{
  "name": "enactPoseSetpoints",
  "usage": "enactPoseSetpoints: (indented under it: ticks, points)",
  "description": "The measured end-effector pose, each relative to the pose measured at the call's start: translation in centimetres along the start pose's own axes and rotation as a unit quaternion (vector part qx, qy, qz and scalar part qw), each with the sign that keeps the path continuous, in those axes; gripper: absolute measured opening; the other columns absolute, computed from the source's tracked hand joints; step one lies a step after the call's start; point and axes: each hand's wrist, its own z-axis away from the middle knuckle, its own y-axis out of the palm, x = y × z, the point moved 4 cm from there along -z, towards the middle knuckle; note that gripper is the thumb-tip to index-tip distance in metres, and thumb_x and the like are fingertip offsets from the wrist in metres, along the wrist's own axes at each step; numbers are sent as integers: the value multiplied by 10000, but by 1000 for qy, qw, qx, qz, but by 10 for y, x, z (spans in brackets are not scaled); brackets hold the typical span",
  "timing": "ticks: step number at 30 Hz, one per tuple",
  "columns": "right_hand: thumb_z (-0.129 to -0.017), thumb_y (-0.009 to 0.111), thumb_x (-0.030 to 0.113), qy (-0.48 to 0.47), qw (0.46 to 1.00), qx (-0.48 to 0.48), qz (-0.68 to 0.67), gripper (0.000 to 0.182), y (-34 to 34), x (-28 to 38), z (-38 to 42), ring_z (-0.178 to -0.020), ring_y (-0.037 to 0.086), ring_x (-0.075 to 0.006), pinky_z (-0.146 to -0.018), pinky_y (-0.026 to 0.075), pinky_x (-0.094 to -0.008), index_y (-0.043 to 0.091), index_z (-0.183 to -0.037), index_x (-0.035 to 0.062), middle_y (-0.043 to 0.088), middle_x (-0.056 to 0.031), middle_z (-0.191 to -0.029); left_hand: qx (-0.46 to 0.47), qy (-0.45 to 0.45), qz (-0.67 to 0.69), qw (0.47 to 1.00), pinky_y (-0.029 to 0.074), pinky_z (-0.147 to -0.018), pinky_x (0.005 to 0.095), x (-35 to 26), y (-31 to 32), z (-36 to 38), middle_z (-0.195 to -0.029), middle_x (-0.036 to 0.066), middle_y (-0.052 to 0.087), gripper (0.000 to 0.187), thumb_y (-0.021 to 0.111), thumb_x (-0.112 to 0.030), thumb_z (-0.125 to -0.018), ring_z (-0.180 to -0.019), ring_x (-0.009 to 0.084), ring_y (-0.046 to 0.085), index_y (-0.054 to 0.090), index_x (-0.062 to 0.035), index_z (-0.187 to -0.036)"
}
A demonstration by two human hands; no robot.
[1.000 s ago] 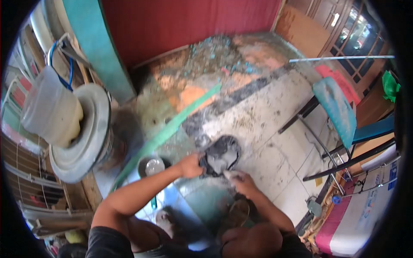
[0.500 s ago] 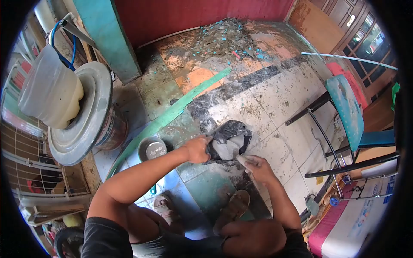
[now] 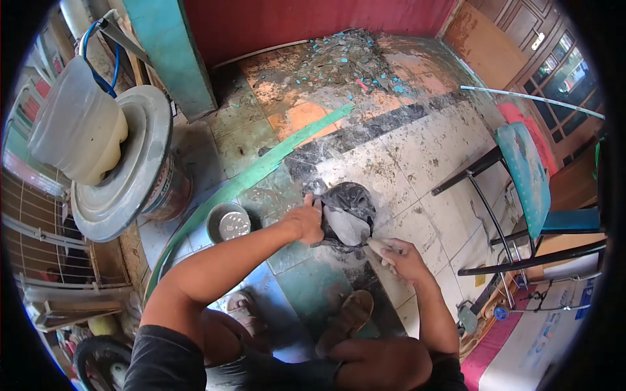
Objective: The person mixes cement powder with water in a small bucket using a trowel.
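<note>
A black plastic bag [image 3: 355,195] stands open on the floor in front of me, with pale grey powder [image 3: 345,227] inside. My left hand [image 3: 306,221] grips the bag's left edge; some of its fingers are hidden. On the other side, my right hand [image 3: 402,259] is closed around a pale, powder-coated tool [image 3: 378,249], whose tip reaches the bag's right rim. I cannot make out its exact kind. Left of the bag, beside my left forearm, sits a round metal pot [image 3: 228,223] with greyish wet material in it.
A green strip [image 3: 261,171] crosses the tiles beyond the pot. Rubble [image 3: 345,62] is heaped by the red wall. A lidded bucket [image 3: 166,189] carries a cut plastic bottle [image 3: 81,124] at left; a teal chair [image 3: 525,176] stands at right.
My left hand has shifted slightly right and its grip on the bag's edge has changed. The powder inside looks differently spread, and the right hand's tool has moved slightly right.
</note>
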Motion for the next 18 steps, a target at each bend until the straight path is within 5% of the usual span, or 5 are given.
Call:
enactPoseSetpoints:
  ticks: [18]
  points:
    - [-955, 718, 150, -14, 1000, 2, -20, 393, -14, 21, 22, -542, 513, -71, -446, 365, -224, 647, -1327, 43, 683, -38, -802, -77, 25, 92, 992, 388, -1186, 405, 31, -15, -19, -1640, 336, 233, 936, 629, -302, -802, -1460, 438, 408, 264, 45, -1591]
